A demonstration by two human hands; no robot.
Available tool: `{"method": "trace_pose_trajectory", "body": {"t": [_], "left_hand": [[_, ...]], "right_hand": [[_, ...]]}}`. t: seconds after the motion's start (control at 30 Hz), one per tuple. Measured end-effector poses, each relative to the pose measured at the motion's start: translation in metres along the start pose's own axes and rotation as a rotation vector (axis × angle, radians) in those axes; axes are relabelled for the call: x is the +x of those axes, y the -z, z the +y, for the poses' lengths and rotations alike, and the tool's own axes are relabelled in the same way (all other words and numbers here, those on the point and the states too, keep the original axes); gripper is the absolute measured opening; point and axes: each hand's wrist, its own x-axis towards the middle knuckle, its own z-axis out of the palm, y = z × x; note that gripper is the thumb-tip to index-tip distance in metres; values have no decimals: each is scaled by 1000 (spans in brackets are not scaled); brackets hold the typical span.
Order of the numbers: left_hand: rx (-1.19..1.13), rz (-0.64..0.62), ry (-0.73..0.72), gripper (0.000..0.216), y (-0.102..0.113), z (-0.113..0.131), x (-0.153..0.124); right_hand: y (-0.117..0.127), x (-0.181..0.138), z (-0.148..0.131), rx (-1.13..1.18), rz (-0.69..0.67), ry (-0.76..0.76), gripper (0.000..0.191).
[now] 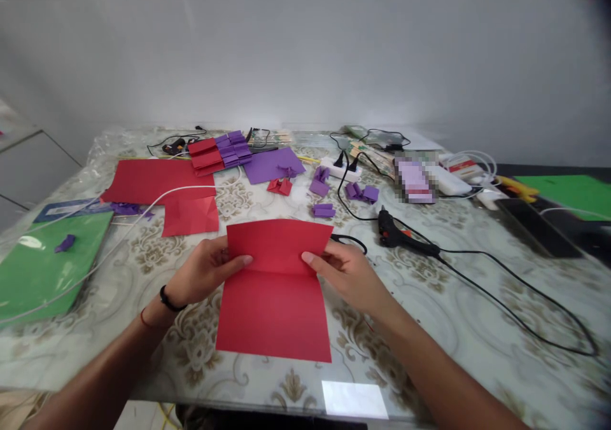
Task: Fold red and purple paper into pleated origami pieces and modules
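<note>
A sheet of red paper with a crease across its middle is held over the front of the table. My left hand grips its left edge, thumb on top and fingers hidden behind. On the right edge, my right hand pinches the paper the same way. The far half tilts up from the crease, while the near half slopes toward me. Beyond it lie a small folded purple paper piece and a smaller creased red sheet.
A black glue gun with its cable lies to the right. Behind are a power strip, a phone, a large red sheet and joined red and purple folded pieces. A green paper pack sits at left.
</note>
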Motion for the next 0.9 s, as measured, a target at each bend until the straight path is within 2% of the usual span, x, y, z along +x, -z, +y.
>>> {"method": "trace_pose_trajectory", "body": {"t": [0.17,0.3,0.43,0.57,0.67,0.77,0.9], "left_hand": [[-169,-98,-38,33,-2,3,-2],[-299,-97,-88,32,-4,4,-3],[-377,-150,-26,27,-4,2,-6],[-389,-130,-27,27,0,3,-7],[-450,-200,-43,26,3,6,-7],[-552,-273,-32,32,3,10,-5],[-689,-330,-37,59,0,11,-3]], "right_hand": [[-3,-5,3,-13,3,-16,32],[-4,-7,-2,31,-2,-7,34],[-4,-8,-4,98,-4,17,24],[-2,-9,-4,92,26,37,16],[1,-8,-6,136,-45,65,14],[2,-5,-8,195,-120,111,15],[2,-3,-7,148,-85,113,19]]}}
